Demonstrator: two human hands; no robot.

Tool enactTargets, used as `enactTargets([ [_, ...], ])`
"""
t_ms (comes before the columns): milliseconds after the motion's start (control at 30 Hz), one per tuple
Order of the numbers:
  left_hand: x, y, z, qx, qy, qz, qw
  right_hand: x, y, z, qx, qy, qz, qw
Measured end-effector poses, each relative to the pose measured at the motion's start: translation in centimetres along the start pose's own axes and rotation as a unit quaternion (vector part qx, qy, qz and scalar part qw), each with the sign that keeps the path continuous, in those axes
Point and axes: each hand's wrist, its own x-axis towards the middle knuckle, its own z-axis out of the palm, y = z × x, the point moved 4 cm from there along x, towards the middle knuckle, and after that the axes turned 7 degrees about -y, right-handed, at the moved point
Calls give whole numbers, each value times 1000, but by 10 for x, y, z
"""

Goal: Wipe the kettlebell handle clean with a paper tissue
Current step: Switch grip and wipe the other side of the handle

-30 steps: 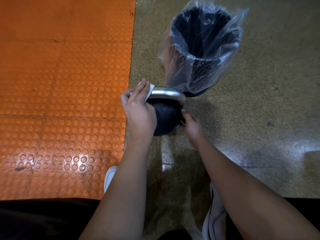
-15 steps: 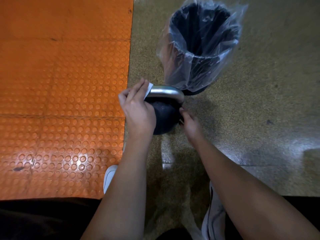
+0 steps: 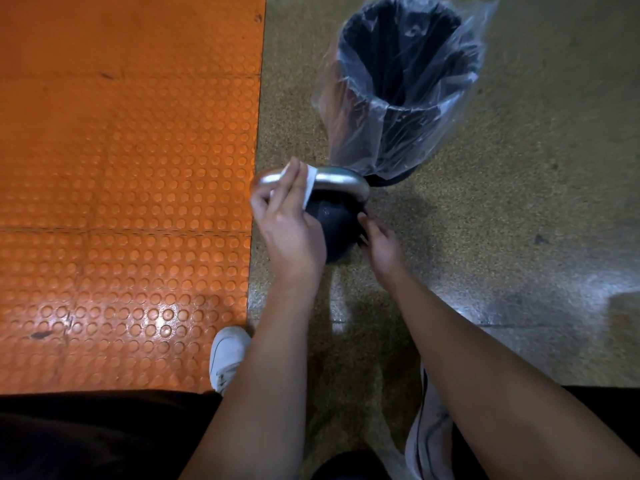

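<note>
Far out to the left of the fingers lies the orange studded floor mat (image 3: 128, 188), glossy near the bottom, its straight edge running down just beside the left hand. A white sneaker (image 3: 227, 358) pokes out below that hand, toe on the mat's edge.

Now the left hand (image 3: 287, 223): fingers curled over the left end of the silver kettlebell handle (image 3: 337, 180), pinching a white paper tissue (image 3: 309, 187) against the metal. The tissue wraps over the bar right under those fingertips, a flap hanging down on their right side. A short stretch of bare handle shows to the left of the fingers, and the rest of the bar arches away to their right.

Under the handle sits the black kettlebell body (image 3: 334, 223), standing on the speckled floor (image 3: 519, 202), between the two hands.

Over to the right hand (image 3: 381, 244): fingers pressed against the right side of the ball, low down. The fingertips are tucked behind the body, so whether they curl or lie straight, cannot tell.

Beyond both sets of fingers, just past the handle, stands a dark waste bin (image 3: 401, 64) lined with a clear plastic bag (image 3: 349, 133), the bag's loose skirt reaching down to the handle's right end. A second shoe (image 3: 429, 431) shows below the right forearm.
</note>
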Motion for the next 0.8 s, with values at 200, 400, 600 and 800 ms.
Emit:
enactTargets([
  [200, -8, -13, 6, -8, 55, -40, 998, -4, -3, 1, -53, 15, -2, 998],
  [400, -39, -4, 15, -20, 37, -27, 999, -5, -4, 1, -21, 5, -13, 1000],
  [600, -33, -7, 18, -34, 61, -51, 996, -5, -4, -1, -14, -1, -21, 1000],
  [800, -20, -11, 10, -121, 154, -75, 978, -7, -7, 1, -7, 1, -4, 1000],
])
